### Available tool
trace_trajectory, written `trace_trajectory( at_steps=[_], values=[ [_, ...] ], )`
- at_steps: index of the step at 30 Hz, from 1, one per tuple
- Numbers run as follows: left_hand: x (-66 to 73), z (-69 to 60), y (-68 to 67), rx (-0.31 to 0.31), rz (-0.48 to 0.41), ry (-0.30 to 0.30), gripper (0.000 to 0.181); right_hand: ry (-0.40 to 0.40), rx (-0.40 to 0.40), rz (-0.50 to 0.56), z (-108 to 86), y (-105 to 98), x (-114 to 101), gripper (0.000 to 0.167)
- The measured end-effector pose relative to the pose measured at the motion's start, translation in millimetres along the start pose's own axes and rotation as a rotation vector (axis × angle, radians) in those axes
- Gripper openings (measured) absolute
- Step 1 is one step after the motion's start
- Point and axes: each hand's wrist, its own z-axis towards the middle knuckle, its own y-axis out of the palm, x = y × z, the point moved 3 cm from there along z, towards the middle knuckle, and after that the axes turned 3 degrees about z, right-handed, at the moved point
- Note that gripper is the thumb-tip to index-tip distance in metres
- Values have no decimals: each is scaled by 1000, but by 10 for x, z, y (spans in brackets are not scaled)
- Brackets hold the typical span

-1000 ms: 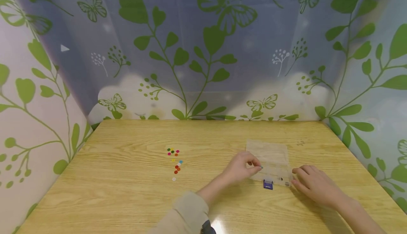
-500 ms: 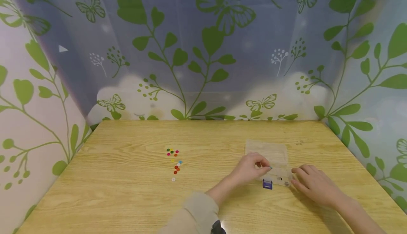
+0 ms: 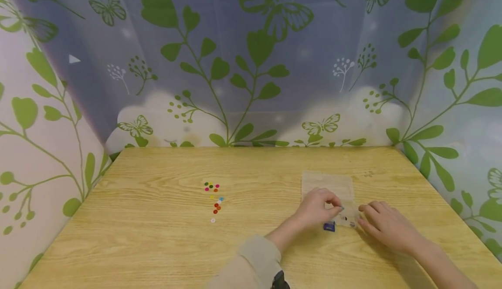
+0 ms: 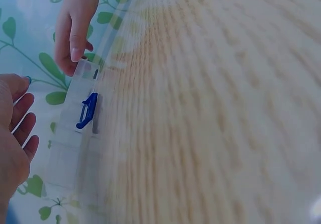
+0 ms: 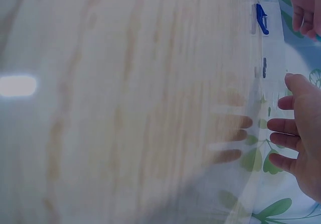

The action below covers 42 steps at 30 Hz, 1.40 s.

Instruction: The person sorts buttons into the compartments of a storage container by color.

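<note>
Pinching a small blue-green piece [image 3: 342,208] in the left grip [image 3: 318,206] — above the clear box [image 3: 328,181] on the table [image 3: 137,223]. Holding the right grip [image 3: 387,226] relaxed — just beside the box's right end.

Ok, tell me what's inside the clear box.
At the near right corner of the clear box, small dark bits show, seemingly inside. The left hand, pinching a teal piece, covers much of the near left part; anything there is hidden.
</note>
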Motion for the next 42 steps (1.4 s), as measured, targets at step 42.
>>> trace_trajectory(
  at_steps=[42],
  values=[
    [93, 182, 283, 43, 220, -163, 8, -51, 43, -15, -3, 3, 1, 26]
  ],
)
